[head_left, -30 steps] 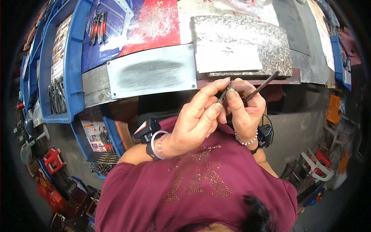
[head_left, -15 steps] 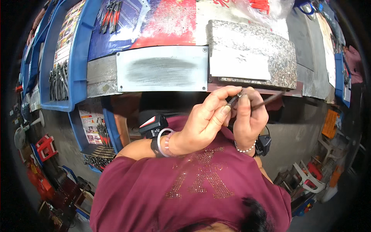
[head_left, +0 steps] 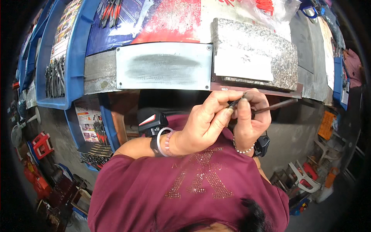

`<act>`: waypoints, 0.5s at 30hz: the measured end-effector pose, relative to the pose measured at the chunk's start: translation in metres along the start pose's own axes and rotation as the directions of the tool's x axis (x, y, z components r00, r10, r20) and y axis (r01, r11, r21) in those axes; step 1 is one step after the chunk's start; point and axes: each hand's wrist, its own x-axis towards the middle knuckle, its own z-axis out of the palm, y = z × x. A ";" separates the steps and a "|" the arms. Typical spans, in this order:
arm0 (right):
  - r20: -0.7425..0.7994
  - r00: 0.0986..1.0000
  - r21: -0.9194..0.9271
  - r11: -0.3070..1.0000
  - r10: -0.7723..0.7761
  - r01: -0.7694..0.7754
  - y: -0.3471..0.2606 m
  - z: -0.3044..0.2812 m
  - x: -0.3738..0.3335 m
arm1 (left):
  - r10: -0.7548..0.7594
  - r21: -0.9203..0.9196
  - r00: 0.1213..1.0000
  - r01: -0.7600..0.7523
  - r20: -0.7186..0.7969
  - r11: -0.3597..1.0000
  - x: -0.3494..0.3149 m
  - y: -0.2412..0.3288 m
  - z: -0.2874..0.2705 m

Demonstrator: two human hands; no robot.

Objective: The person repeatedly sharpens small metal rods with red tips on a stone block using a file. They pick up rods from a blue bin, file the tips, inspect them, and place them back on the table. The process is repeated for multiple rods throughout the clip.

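My left hand (head_left: pixel 205 123) and my right hand (head_left: pixel 251 121) meet in front of the bench edge, fingertips touching. A small, slender dark metal piece (head_left: pixel 233 104) is pinched between my left thumb and fingers, its far end reaching my right fingertips. My right hand is also closed round a long, thin, dark file-like tool (head_left: pixel 279 105), which points out to the right past the bench edge. The right fingers partly cover both things, so the tip of the small piece cannot be made out.
Ahead lie a smudged white plate (head_left: pixel 164 67) and a granite block (head_left: pixel 284 58) bearing white paper (head_left: pixel 243 69). Blue trays of dark slender tools (head_left: pixel 75 83) stand at left. Red-and-black tools (head_left: pixel 111 13) lie at the back, and a plastic bag (head_left: pixel 284 13) at far right.
The file-like tool has shifted outward to the right, and more of its length shows beyond my right hand. Both hands stay together around the small piece. The view has shifted slightly.
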 end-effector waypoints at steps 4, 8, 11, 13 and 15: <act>-0.028 0.981 -0.185 0.965 -0.193 0.185 0.009 0.005 -0.004 | 0.197 0.146 0.980 -0.191 -0.026 0.971 0.003 -0.006 0.000; -0.023 0.973 -0.266 0.940 -0.228 0.214 0.011 0.012 -0.004 | 0.134 0.107 0.989 -0.140 0.060 0.984 0.003 -0.007 -0.004; -0.006 0.977 -0.344 0.918 -0.213 0.198 0.003 0.010 -0.002 | 0.044 0.027 0.997 -0.045 0.058 0.999 0.002 -0.004 -0.003; 0.001 0.990 0.063 0.988 0.138 -0.138 -0.005 0.003 -0.001 | -0.009 -0.043 1.000 0.010 0.024 0.999 0.002 -0.002 -0.001; 0.055 0.952 0.313 0.900 0.303 -0.304 -0.009 -0.003 0.000 | -0.001 -0.098 1.000 0.001 0.001 0.995 0.003 -0.002 0.002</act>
